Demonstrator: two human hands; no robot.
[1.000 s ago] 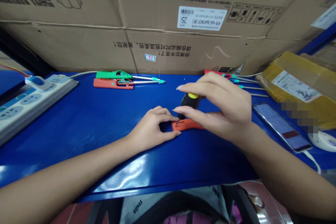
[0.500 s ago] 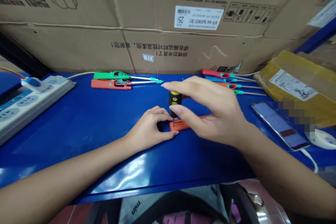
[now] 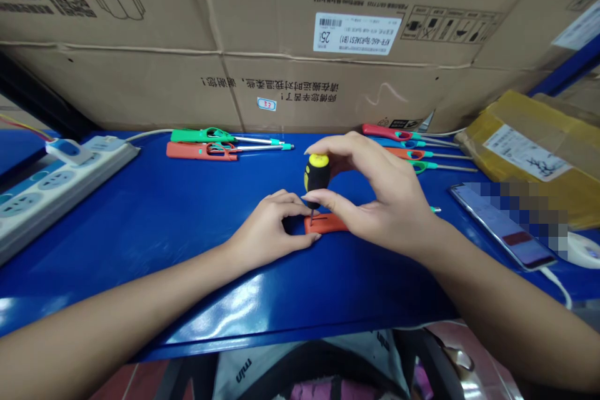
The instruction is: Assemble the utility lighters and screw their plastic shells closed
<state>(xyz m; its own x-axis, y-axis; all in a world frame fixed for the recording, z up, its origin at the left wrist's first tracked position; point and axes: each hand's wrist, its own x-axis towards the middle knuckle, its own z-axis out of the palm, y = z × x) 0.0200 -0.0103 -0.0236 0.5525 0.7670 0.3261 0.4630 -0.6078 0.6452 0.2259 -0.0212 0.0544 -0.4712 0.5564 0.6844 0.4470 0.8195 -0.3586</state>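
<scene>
An orange lighter body (image 3: 328, 223) lies flat on the blue table, its metal tip showing beyond my right wrist. My left hand (image 3: 267, 231) pinches its left end between thumb and fingers. Between the thumb and fingers of my right hand (image 3: 387, 194) is a short black and yellow screwdriver (image 3: 317, 178), held upright. The screwdriver's shaft meets the top of the orange body near its left end. My right hand hides part of the lighter's middle.
Behind on the left lie a green lighter (image 3: 201, 135) and an orange one (image 3: 201, 150); several more are behind right. A power strip (image 3: 60, 181) stands left; a phone (image 3: 504, 225) and taped parcel (image 3: 539, 144) are right. A large carton (image 3: 281, 69) forms the back.
My right hand's fingers have shifted round the screwdriver, and more of its yellow top shows. The lighter's metal tip has come into view past my right wrist. My left hand has kept its grip.
</scene>
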